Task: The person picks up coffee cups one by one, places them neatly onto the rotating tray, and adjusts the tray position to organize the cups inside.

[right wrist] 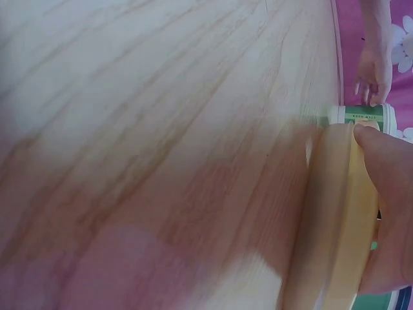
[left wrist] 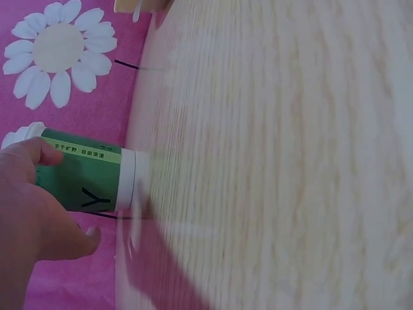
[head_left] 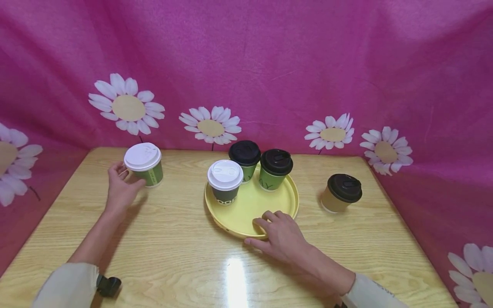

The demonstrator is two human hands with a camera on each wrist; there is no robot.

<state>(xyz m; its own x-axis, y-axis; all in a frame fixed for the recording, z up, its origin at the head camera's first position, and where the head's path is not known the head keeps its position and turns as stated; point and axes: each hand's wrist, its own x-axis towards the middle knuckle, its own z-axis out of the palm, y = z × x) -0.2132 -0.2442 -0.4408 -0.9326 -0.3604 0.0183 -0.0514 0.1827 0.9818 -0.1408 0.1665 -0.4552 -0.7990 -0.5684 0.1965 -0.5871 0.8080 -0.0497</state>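
Note:
At the left of the table stands a green paper cup with a white lid (head_left: 149, 174). My left hand (head_left: 125, 188) is beside it. In the left wrist view a finger overlaps the cup (left wrist: 84, 174) near its lid, while the thumb is apart from it; contact is unclear. My right hand (head_left: 283, 235) grips the near rim of a round yellow tray (head_left: 246, 218), thumb outside and fingers over the edge. On the tray stand a dark cup with a white lid (head_left: 225, 184) and two green cups with black lids, one at the back (head_left: 245, 155), one to its right (head_left: 274, 171).
A brown cup with a black lid (head_left: 339, 194) stands right of the tray on the wooden table (head_left: 173, 256). Pink cloth (head_left: 246, 64) with white daisies hangs behind the table and at both sides.

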